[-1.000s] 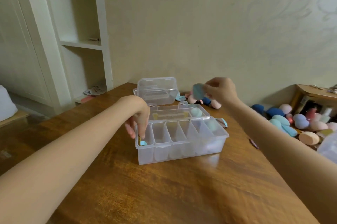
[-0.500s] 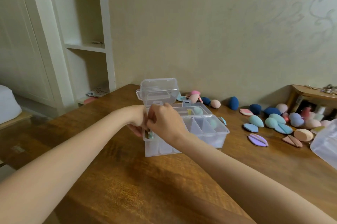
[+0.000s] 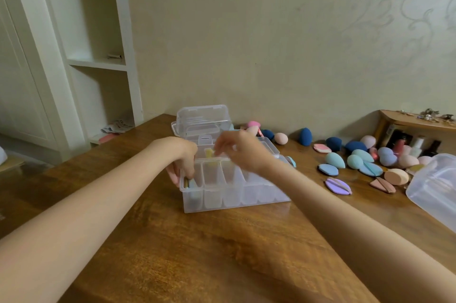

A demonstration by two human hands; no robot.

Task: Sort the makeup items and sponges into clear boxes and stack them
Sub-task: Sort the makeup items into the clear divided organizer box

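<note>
A clear divided box point(image 3: 246, 200) stands mid-table. A second clear box point(image 3: 202, 116) with its lid raised is behind it. My left hand point(image 3: 181, 158) grips the divided box's left end, with fingertips dipping into the leftmost compartment beside flat blue and tan sponges point(image 3: 191, 183). A yellow sponge point(image 3: 209, 154) lies in the tray behind. My right hand point(image 3: 243, 152) hovers blurred over the middle compartments, fingers loose and holding nothing. Several loose sponges lie on the table to the right: teal point(image 3: 334, 160), navy point(image 3: 305, 136), peach point(image 3: 396, 176) and a flat purple one point(image 3: 338, 186).
The brown wooden table point(image 3: 197, 253) runs back to the wall. A clear tub point(image 3: 434, 190) sits at the right edge. A small wooden shelf point(image 3: 417, 121) with bottles point(image 3: 417, 147) stands at the back right. White shelving point(image 3: 96, 63) rises at the left.
My right hand brought a blue sponge to the leftmost compartment beside my left hand, then lifted away rightward empty. My left hand stayed at the box's left end.
</note>
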